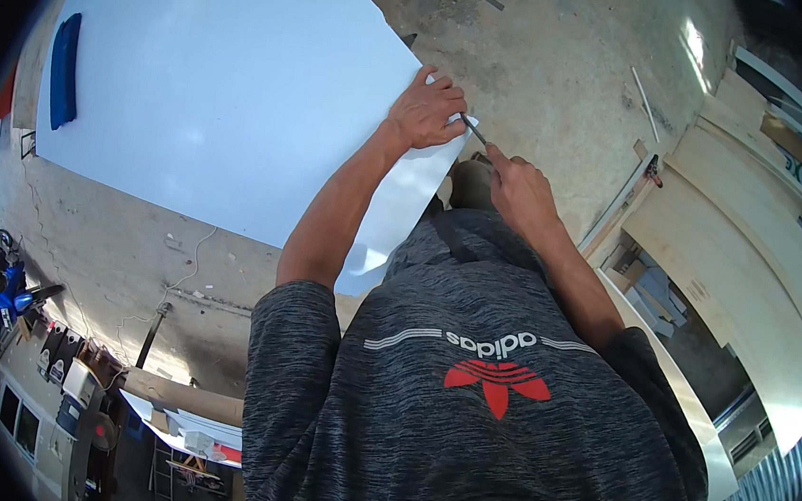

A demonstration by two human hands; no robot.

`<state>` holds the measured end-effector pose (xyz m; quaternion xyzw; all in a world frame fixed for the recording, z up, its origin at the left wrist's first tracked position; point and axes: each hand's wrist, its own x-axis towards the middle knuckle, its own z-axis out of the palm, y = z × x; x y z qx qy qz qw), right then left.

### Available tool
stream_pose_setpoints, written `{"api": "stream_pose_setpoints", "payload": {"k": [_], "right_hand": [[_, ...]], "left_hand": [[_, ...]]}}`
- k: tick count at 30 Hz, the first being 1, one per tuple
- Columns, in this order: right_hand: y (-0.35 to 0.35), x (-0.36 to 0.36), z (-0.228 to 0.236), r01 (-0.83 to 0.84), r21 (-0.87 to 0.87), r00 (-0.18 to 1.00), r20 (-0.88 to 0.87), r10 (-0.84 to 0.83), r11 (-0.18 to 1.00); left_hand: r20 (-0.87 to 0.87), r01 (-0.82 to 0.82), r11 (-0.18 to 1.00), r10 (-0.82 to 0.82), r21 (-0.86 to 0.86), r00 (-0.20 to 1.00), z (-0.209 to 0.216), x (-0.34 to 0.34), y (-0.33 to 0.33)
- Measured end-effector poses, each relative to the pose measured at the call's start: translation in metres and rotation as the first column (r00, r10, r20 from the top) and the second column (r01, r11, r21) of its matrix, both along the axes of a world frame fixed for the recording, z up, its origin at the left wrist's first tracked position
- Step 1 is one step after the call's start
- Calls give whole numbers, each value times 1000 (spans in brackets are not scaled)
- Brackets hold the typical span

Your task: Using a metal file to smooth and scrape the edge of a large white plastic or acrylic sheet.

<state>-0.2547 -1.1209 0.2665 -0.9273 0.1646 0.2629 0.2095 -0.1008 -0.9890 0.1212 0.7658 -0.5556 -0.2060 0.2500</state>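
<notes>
A large white panel (235, 74) lies in front of me, stretching from the far left to my body. My left hand (425, 114) grips its right-hand edge, with the fingers bent over near the corner. In my right hand (523, 193) is a slim dark file-like tool (474, 130); its exact kind is hard to make out. The tool slants up and left, its tip meeting the panel's edge beside my left fingers. A folded dark blue cloth (66, 70) rests on the panel at the far left.
Stained concrete floor (551, 63) spreads beyond the panel. Pale wooden boards (727, 231) and a frame stand at the right, above several offcuts (650, 296). A thin white strip (645, 105) lies on the floor. At lower left are a blue motorbike (12, 283) and a loose cable (192, 266).
</notes>
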Motion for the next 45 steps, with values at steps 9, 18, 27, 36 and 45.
{"api": "stream_pose_setpoints", "payload": {"k": [9, 18, 27, 36, 45], "right_hand": [[-27, -20, -87, 59, -41, 996, -58, -61, 997], [-94, -40, -84, 393, -37, 917, 93, -388, 919], [-68, -62, -90, 514, 162, 831, 149, -536, 842], [-29, -17, -27, 361, 260, 905, 135, -404, 896], [20, 47, -15, 151, 236, 982, 75, -173, 960]], "left_hand": [[-47, -232, 908, 230, -348, 972, -23, 3, -10], [135, 27, 996, -39, 90, 990, 15, -16, -31], [204, 66, 972, -114, 226, 972, 15, -67, -42], [-471, -519, 818, 366, -249, 803, 58, -77, 6], [251, -677, 734, 666, -55, 702, -18, 56, 54]]}}
